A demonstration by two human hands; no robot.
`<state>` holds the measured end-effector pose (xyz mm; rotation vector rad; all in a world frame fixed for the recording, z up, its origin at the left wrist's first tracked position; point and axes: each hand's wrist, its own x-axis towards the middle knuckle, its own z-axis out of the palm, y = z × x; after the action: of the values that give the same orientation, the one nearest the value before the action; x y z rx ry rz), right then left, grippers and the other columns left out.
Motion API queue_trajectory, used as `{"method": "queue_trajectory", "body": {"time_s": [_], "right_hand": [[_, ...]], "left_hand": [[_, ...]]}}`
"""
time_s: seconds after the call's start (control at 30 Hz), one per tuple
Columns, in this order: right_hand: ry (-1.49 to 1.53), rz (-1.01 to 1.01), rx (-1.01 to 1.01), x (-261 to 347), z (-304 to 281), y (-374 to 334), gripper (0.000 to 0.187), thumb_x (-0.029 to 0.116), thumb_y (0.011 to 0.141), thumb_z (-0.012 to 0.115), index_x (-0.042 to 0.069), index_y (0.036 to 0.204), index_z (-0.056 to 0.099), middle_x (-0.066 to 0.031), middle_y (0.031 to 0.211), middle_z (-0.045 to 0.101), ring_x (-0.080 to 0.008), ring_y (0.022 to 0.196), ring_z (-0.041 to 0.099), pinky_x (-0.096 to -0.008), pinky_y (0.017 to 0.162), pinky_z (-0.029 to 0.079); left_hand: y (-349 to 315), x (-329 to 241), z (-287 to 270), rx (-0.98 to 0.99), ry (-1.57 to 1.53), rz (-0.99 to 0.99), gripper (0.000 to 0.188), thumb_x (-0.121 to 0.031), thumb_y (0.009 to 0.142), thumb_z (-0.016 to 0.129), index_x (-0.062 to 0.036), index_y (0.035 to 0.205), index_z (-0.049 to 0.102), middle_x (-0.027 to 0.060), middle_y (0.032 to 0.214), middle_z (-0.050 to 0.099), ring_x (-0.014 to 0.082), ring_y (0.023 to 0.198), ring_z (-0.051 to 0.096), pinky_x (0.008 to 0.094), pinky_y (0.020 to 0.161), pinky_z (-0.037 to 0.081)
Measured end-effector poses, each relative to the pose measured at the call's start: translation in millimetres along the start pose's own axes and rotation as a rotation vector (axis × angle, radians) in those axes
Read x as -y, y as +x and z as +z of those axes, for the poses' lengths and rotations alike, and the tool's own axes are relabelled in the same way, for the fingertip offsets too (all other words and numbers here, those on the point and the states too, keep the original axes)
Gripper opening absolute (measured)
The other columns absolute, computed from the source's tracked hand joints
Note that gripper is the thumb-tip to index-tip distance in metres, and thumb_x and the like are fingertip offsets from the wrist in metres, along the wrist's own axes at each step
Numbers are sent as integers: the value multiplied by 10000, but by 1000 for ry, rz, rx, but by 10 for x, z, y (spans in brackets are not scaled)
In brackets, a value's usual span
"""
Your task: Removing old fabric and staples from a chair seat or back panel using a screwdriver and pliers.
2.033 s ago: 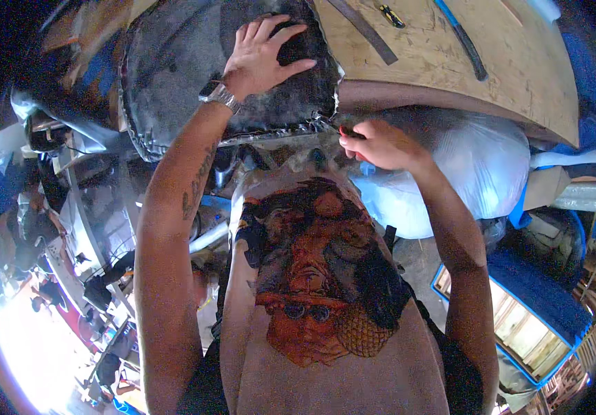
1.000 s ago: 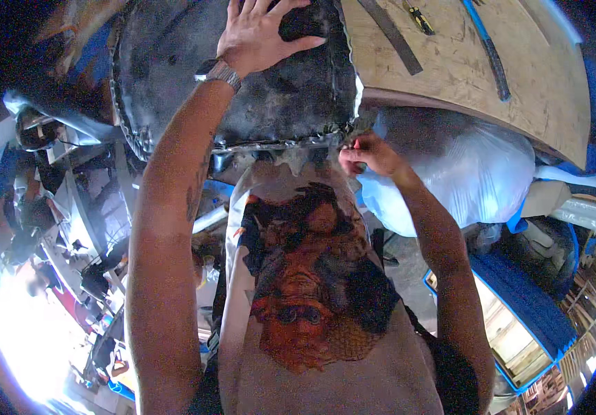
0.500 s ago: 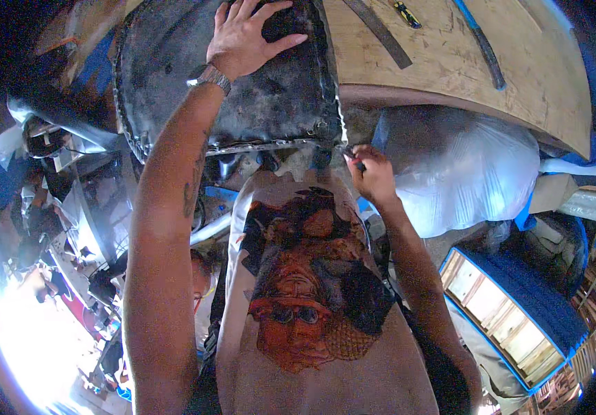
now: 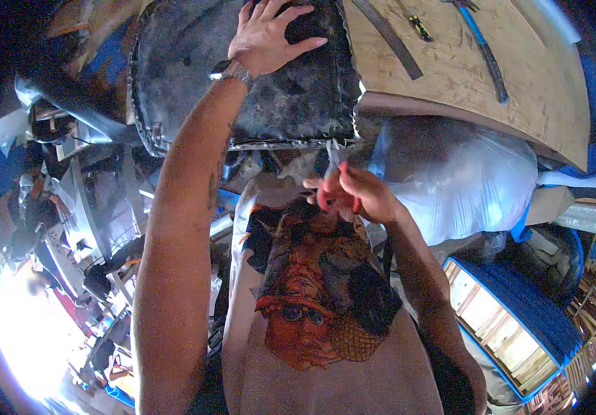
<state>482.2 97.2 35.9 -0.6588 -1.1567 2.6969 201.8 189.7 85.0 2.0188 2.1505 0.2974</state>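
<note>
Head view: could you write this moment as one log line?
left hand: spread on black rectangular panel | right hand: gripping red-handled metal tool, tip at panel's near edge | nearby: wooden tabletop

Workshop: hammer point(image 4: 481, 43) on wooden tabletop point(image 4: 540, 90); blue-covered wooden frame point(image 4: 536, 304), wooden slats point(image 4: 594, 296) beyond.
</note>
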Motion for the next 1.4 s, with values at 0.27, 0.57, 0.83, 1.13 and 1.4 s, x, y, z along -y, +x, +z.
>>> {"method": "queue_trajectory", "body": {"time_s": [0.27, 0.57, 0.83, 1.13, 1.4], "right_hand": [[610, 281, -31, -47, -71, 95, 388, 418, 972, 402, 75, 886, 561, -252, 1201, 572, -393, 998, 624, -410, 741, 526], [295, 244, -85, -58, -232, 292, 379, 372, 980, 407, 70, 779, 515, -155, 838, 622, -259, 636, 625, -318, 509, 472], [-1236, -684, -610, -457, -240, 473, 239, 204, 862, 656, 14, 744, 574, -78, 608, 581, -137, 517, 570, -297, 470, 433], [-241, -175, -134, -237, -316, 25, 277, 234, 976, 455, 7, 910, 599, -105, 991, 637, -210, 937, 601, -335, 871, 440], [140, 237, -27, -295, -211, 193, 329, 297, 975, 461, 2, 906, 589, -152, 961, 636, -274, 978, 615, -390, 879, 460]], "left_hand": [[-11, 19, -7, -5, -4, -11, 669, -559, 815, 605, -130, 1314, 489, 158, 1405, 366, 346, 1322, 298, 504, 1117, 198], [6, 148, 126, -103, -53, 73, 652, -553, 822, 600, -123, 1303, 501, 156, 1397, 374, 345, 1313, 308, 504, 1113, 203], [-1, -40, -19, 23, 33, -20, 654, -554, 822, 599, -136, 1313, 490, 150, 1395, 376, 341, 1320, 296, 503, 1116, 196], [-3, 87, 118, -49, 23, 16, 666, -564, 821, 595, -144, 1325, 482, 151, 1403, 373, 343, 1324, 297, 502, 1120, 191], [-8, 122, 132, -83, 0, 38, 657, -561, 823, 597, -143, 1319, 494, 155, 1412, 365, 342, 1325, 297, 499, 1114, 203]]}}
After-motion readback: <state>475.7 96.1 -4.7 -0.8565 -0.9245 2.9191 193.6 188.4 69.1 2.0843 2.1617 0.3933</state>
